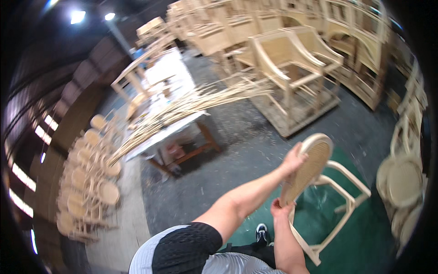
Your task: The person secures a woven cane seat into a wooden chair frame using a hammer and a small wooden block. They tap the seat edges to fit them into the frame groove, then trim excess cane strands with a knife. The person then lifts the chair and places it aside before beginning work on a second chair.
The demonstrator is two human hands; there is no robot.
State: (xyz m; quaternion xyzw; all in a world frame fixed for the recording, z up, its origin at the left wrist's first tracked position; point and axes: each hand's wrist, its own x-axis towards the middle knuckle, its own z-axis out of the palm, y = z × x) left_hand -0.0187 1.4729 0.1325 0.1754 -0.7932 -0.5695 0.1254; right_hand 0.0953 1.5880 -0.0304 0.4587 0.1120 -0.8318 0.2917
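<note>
Two hands grip one round woven cane seat panel [309,166], held tilted in the air above a pale wooden chair frame [337,201] standing on the green floor mat [365,237]. Left hand [294,160] clamps the panel's upper rim; right hand [281,208] closes on its lower edge. Long cane strips [191,107] overhang the worktop [175,125] beyond.

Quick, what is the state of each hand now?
Left hand: closed on the upper rim of the round woven chair back.
Right hand: closed on its lower edge.
</note>
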